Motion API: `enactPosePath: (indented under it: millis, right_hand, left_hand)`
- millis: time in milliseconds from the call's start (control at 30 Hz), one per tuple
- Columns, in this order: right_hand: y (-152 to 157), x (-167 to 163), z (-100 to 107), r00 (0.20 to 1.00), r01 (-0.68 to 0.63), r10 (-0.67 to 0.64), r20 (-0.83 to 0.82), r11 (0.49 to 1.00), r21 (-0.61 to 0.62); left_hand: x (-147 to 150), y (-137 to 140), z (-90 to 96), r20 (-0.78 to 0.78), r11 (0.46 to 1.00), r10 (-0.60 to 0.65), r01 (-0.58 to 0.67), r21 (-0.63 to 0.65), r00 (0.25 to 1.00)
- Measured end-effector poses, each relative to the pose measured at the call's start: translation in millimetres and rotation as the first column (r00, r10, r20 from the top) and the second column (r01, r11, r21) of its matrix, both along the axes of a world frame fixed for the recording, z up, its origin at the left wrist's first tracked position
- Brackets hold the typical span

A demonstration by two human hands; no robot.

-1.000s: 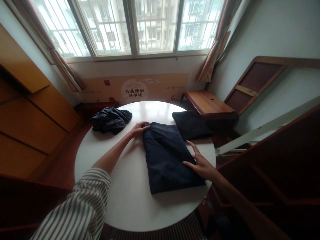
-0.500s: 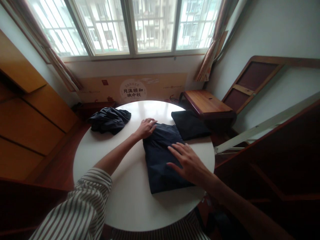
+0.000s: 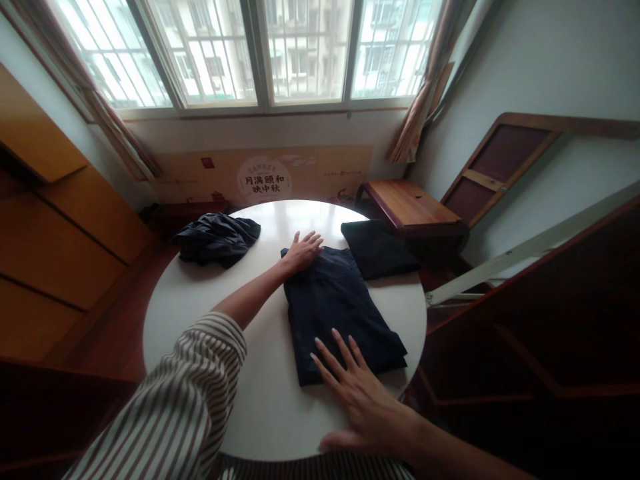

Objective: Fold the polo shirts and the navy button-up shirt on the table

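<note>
Table (image 3: 185, 360), white, fills mid-frame beneath a top-edge window (image 3: 306, 60); left hand (image 3: 303, 253) and right hand (image 3: 361, 397) splay apart over navy cloth (image 3: 343, 303).

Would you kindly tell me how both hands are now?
Left hand: open, at the far end of the folded navy cloth.
Right hand: open, spread over the cloth's near edge.
</note>
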State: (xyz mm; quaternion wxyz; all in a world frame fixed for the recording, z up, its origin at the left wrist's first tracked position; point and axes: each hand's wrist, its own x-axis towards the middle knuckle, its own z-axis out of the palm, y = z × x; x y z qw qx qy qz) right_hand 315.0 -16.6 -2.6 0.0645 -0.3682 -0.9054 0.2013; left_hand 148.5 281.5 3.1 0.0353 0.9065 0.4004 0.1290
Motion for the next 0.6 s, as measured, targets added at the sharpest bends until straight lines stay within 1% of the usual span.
enactPosePath:
  millis: [67,100,133,167,233,300,333,400,467,533,600]
  right_hand:
    - [-5.8,9.0,5.5,0.999,-0.021,0.021,-0.025,1.000,-0.012]
    - [-7.0,15.4,8.5,0.999,-0.022,0.022,-0.041,1.000,-0.006]
    - [-6.9,23.0,11.6,0.998,-0.016,0.017,-0.057,1.000,0.010]
    - [-5.7,31.9,14.4,0.998,-0.007,0.010,-0.067,0.999,0.035]
    - [-0.1,52.1,18.1,0.998,0.014,-0.008,-0.061,0.995,0.097]
    - [8.1,72.8,17.0,0.999,0.036,-0.033,-0.021,0.988,0.153]
    - [12.5,82.2,14.4,0.999,0.051,-0.053,0.007,0.984,0.170]
    - [21.0,97.3,5.9,0.995,0.070,-0.081,0.054,0.980,0.188]
    - [28.4,106.8,-4.5,0.994,0.061,-0.076,0.077,0.980,0.188]
    - [34.3,111.3,-13.5,0.997,0.041,-0.053,0.060,0.982,0.183]
    - [38.4,112.5,-18.1,0.999,0.051,-0.054,0.008,0.981,0.185]
  left_hand:
    - [-13.2,-16.2,8.7,0.021,0.993,-0.061,0.059,0.100,0.998]
    - [-23.9,-27.4,12.3,0.010,0.985,-0.117,0.115,0.125,0.993]
    - [-37.0,-40.3,15.3,-0.019,0.973,-0.193,0.194,0.125,0.981]
    - [-51.5,-54.4,17.8,-0.065,0.952,-0.285,0.291,0.096,0.956]
    - [-80.6,-84.0,21.9,-0.162,0.883,-0.467,0.469,-0.025,0.870]
    - [-102.9,-112.0,25.5,-0.202,0.825,-0.565,0.546,-0.145,0.800]
    - [-109.4,-124.3,27.0,-0.194,0.807,-0.590,0.561,-0.185,0.784]
    - [-112.4,-144.0,29.0,-0.130,0.779,-0.619,0.586,-0.221,0.774]
    - [-104.8,-155.9,27.9,-0.032,0.729,-0.668,0.644,-0.230,0.744]
    - [-92.8,-160.0,22.8,0.057,0.678,-0.709,0.702,-0.219,0.703]
    - [-82.7,-158.3,14.2,0.110,0.657,-0.722,0.727,-0.198,0.683]
